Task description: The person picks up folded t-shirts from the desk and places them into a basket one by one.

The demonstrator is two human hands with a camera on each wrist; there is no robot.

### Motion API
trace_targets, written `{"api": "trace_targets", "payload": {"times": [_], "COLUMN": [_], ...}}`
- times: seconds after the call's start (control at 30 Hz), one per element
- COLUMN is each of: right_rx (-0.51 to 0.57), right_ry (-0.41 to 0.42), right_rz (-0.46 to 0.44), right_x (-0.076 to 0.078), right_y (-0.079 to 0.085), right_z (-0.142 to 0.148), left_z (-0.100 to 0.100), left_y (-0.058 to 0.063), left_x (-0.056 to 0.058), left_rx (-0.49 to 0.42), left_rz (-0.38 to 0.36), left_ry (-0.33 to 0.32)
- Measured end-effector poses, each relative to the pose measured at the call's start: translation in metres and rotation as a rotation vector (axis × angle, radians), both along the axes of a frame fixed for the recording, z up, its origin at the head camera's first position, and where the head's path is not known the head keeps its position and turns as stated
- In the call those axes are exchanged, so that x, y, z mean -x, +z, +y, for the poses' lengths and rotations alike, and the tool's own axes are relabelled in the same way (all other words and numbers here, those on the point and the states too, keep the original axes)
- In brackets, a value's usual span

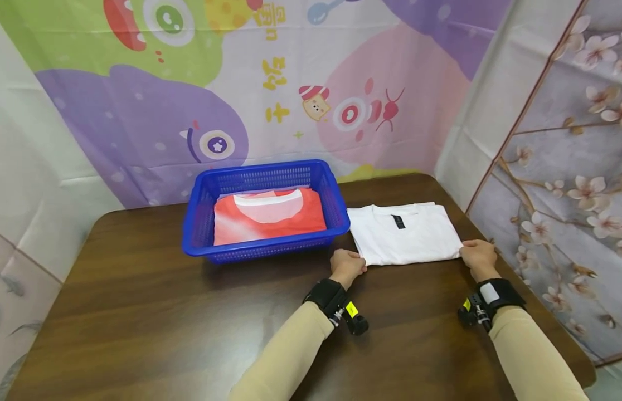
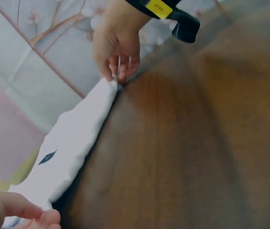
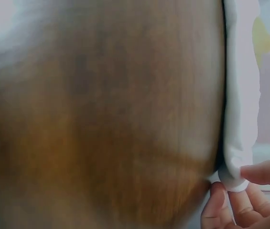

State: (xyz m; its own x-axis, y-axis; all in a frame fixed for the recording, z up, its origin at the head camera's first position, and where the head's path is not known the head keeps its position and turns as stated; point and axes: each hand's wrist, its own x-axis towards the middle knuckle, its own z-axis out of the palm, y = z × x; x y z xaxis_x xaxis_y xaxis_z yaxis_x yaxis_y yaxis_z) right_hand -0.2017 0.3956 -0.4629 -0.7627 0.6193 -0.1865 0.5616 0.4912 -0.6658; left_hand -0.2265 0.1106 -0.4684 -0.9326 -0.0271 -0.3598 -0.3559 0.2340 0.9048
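From my remote post, I judge the step as gripping the folded white cloth T-shirt (image 1: 406, 239), lying on the brown wooden table (image 1: 190, 317) beside the blue plastic basket (image 1: 271, 240). Left hand (image 1: 346, 264), right hand (image 1: 479, 257): fingers pinching its near corners. Next move probably calls for even, matched tension.

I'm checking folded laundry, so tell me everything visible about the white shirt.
The white shirt, soft-looking cloth, is folded into a rough rectangle, neckline and dark label facing up. It lies on the brown table, right of the blue basket; the left hand and right hand pinch its near corners.
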Motion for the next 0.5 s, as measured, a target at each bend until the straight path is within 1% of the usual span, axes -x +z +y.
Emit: {"api": "trace_targets", "payload": {"times": [0.17, 0.27, 0.43, 0.5], "right_rx": [0.003, 0.008, 0.043, 0.051], "right_ry": [0.022, 0.045, 0.092, 0.103], "right_rz": [0.007, 0.014, 0.025, 0.027], "right_x": [-0.016, -0.028, -0.047, -0.053], "right_y": [0.002, 0.002, 0.001, 0.001], "right_z": [0.003, 0.004, 0.004, 0.003], "left_z": [-0.006, -0.010, -0.018, -0.021], "left_y": [0.002, 0.002, -0.002, -0.002], "left_x": [-0.015, -0.024, -0.041, -0.047], "left_rx": [-0.073, -0.100, -0.127, -0.110], "left_rz": [-0.011, -0.013, -0.015, -0.013], "left_ry": [-0.021, -0.037, -0.075, -0.093]}}
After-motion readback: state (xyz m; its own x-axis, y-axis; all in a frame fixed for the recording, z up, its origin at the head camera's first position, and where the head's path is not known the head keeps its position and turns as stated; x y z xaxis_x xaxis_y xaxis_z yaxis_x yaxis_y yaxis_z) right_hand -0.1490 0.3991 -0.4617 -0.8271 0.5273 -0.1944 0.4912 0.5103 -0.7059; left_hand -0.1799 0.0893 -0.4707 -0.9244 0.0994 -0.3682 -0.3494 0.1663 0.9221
